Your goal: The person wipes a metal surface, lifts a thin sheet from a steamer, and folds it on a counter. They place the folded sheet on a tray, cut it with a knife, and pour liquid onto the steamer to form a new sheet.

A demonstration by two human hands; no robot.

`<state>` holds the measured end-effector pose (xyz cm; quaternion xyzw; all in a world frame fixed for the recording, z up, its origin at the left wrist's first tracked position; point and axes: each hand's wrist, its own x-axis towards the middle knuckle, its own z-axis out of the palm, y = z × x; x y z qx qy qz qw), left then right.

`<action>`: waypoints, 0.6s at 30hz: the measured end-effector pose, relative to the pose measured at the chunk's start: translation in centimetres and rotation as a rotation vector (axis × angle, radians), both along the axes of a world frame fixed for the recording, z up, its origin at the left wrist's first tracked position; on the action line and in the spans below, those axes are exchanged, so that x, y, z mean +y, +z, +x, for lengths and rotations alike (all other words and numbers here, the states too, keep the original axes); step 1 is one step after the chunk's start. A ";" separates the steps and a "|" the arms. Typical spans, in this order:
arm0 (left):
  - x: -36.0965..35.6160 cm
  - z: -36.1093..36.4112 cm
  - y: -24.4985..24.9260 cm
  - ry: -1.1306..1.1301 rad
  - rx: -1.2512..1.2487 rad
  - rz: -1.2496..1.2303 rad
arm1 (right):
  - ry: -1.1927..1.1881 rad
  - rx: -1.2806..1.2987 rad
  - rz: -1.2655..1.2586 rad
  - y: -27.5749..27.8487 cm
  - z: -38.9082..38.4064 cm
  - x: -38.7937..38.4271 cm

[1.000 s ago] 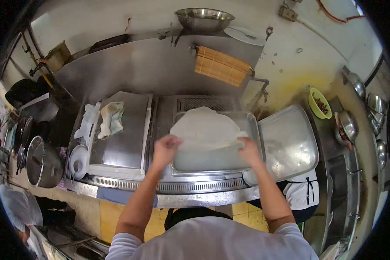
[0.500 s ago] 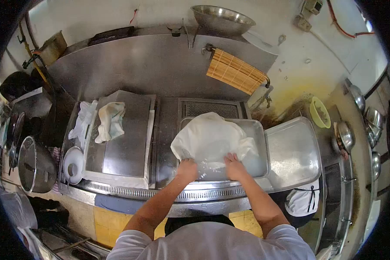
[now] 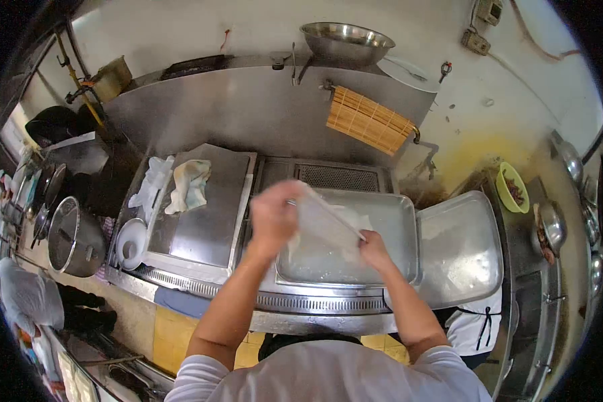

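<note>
A white cloth (image 3: pixel 325 224), smeared by motion, hangs between my two hands with its upper edge pulled into a straight slanting line. My left hand (image 3: pixel 275 218) is raised and blurred, closed round the cloth's upper left end. Lower down, my right hand (image 3: pixel 374 249) pinches the other end. Under the cloth lies a wet, shallow metal tray (image 3: pixel 392 268), partly covered by it. A second metal tray (image 3: pixel 462 248) adjoins it on the right, tilted.
On the left metal lid (image 3: pixel 201 234) lies a crumpled cloth (image 3: pixel 189 186), with a white bowl (image 3: pixel 131 244) beside it. A large pot (image 3: pixel 77 238) stands further left. Behind hangs a bamboo mat (image 3: pixel 370 120). A green basket (image 3: pixel 511 187) sits at right. Another person (image 3: pixel 30 295) is at far left.
The white cloth was draped low in the tray and is now lifted and stretched between my hands. My left hand has risen up and left; my right hand has moved slightly right and up.
</note>
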<state>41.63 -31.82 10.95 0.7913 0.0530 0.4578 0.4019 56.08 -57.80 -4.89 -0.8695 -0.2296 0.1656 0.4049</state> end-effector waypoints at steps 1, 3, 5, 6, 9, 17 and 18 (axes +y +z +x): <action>0.5 -0.5 1.8 0.107 0.056 -0.102 | -0.065 -0.050 -0.058 -3.0 1.9 -2.2; 1.1 -0.7 2.2 0.202 0.091 -0.209 | 0.055 -0.062 -0.283 -2.5 4.0 -4.3; 0.2 0.4 -1.3 0.131 0.122 -0.022 | 0.154 -0.120 -0.210 -0.9 3.9 -3.9; -0.8 0.9 -2.3 0.091 0.137 0.072 | 0.187 -0.174 -0.020 1.2 3.1 -2.0; -5.6 2.2 -2.7 -0.051 0.260 0.191 | 0.190 0.041 0.520 7.5 -1.2 5.7; 0.3 -1.2 0.5 0.150 0.290 -0.146 | 0.162 -0.203 -0.021 -4.2 5.1 -4.2; -0.2 -0.9 -0.6 0.119 0.313 -0.053 | 0.162 -0.208 0.005 -4.0 4.9 -3.8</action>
